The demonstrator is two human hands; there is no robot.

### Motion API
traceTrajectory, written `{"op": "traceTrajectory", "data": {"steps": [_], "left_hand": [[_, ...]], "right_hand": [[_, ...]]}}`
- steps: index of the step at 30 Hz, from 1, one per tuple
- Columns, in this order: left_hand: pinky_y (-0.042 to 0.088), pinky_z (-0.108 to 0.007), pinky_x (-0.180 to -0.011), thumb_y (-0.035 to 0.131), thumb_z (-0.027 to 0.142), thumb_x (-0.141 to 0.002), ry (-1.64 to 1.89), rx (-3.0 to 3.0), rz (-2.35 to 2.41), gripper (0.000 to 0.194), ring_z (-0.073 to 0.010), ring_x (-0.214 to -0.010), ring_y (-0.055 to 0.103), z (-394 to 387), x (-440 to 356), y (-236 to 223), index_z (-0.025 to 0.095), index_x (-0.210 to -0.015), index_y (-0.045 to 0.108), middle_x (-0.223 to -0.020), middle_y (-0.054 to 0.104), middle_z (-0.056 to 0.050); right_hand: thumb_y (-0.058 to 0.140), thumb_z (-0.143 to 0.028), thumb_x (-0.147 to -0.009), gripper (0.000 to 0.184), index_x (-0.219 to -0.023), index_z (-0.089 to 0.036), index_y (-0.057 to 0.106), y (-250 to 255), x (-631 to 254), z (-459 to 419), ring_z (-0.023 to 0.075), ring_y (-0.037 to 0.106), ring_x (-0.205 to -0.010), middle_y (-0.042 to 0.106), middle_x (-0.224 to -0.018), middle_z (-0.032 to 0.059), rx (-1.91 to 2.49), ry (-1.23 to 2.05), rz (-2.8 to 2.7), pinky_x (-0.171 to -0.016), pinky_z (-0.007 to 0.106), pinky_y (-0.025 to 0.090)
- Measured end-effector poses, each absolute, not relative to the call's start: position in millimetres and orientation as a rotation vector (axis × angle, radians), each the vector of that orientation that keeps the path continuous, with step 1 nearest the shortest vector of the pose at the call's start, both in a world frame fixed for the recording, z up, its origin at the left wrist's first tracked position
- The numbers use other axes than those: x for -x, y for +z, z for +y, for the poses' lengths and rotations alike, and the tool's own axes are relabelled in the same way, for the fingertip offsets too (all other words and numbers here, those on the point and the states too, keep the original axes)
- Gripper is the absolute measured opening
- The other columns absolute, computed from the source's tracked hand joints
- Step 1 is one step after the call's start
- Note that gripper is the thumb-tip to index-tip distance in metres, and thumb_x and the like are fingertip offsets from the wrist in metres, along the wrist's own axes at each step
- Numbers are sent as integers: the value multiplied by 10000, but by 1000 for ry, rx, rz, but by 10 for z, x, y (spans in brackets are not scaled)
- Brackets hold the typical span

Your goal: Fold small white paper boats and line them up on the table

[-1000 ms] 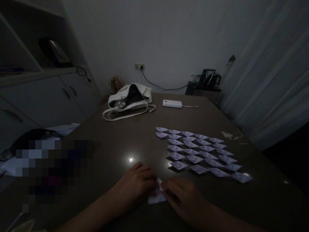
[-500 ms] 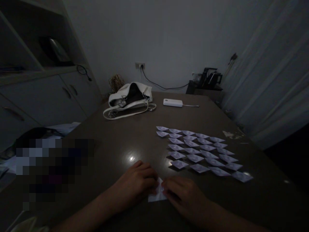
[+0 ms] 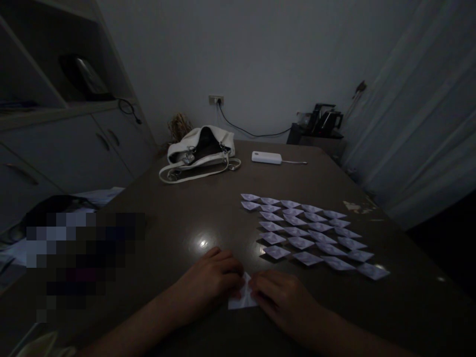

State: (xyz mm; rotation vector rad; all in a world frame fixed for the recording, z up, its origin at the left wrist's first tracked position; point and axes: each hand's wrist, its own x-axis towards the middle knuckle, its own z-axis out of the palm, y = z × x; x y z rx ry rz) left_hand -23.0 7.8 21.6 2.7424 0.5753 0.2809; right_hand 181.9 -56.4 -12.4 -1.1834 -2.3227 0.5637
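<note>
pinching folded paper [image 3: 244, 298] at six o'clock on the tabletop [image 3: 163, 223], the left hand [image 3: 215, 277] has its grip at nine o'clock, the right hand [image 3: 284, 297] at three; from there, paper boats [image 3: 322, 238] lie between one and two, a white handbag [image 3: 204, 161] at eleven.

white handbag [image 3: 222, 137] — open | white device [image 3: 267, 157] to its right | wall socket [image 3: 215, 99] | black kettle [image 3: 328, 123] — far right

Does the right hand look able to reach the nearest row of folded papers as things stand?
Likely yes: nothing appears to stand between the right hand and the folded papers, though the hand's fingers are on another sheet.
</note>
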Motion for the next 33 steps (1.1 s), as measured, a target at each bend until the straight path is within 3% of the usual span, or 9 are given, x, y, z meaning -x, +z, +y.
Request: {"op": "traceTrajectory", "data": {"steps": [14,21,33], "left_hand": [[346,-301,-708,558,229,-883,313,-2752,612,97,-174,-822,531,76,247,165,195,-904,646,-853,610,-22],[356,-292,-706,579,246,-872,280,-2774,632,179,-171,-819,539,62,241,224,247,-1041,638,-862,604,-14],[311,-306,-693,551,240,-891,155,-2853,677,97,-178,-801,535,37,198,251,219,-895,646,-830,600,-13]], "right_hand": [[461,-126,-890,168,-916,-184,617,-130,-1808,-559,166,621,-808,658,-886,62,1204,551,-2331,-712,268,476],[467,-115,-880,172,-928,-180,619,-110,-1809,-553,169,623,-827,661,-912,65,1178,558,-2331,-724,272,477],[486,-100,-850,118,-891,-166,576,-29,-1795,-552,158,586,-755,631,-845,45,1295,544,-2262,-673,260,444]]}}
